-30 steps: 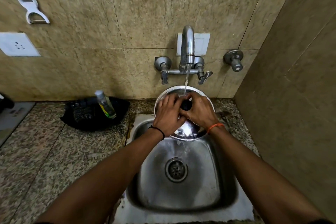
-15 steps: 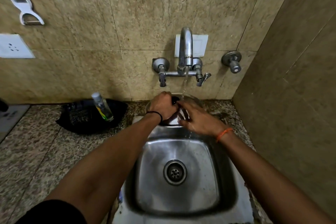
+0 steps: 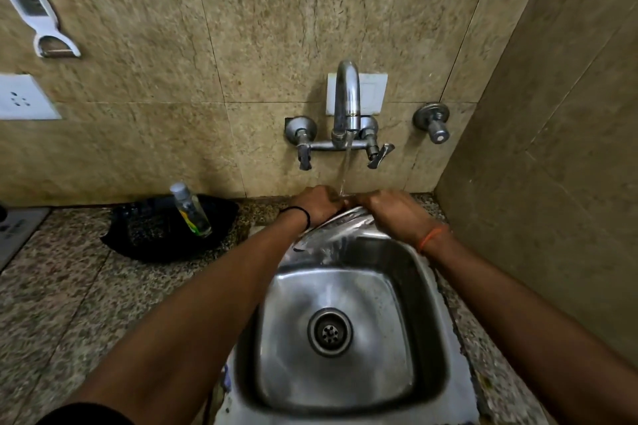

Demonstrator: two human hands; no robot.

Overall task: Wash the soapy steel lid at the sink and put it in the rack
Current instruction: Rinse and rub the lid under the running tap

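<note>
Steel, wet and glinting, the lid is tipped nearly flat between the left hand and right hand, both closed over its far rim, under the running tap at the back of the sink. A second ago its face stood upright toward the camera with the dark knob showing; now only an edge and a sliver of surface show below the knuckles, so the rinse seems to be moving to another side, and racking is not yet near. No rack is in view. Left of the left hand, a small bottle leans on a black cloth on the surface; its label is too blurred to read.
</note>
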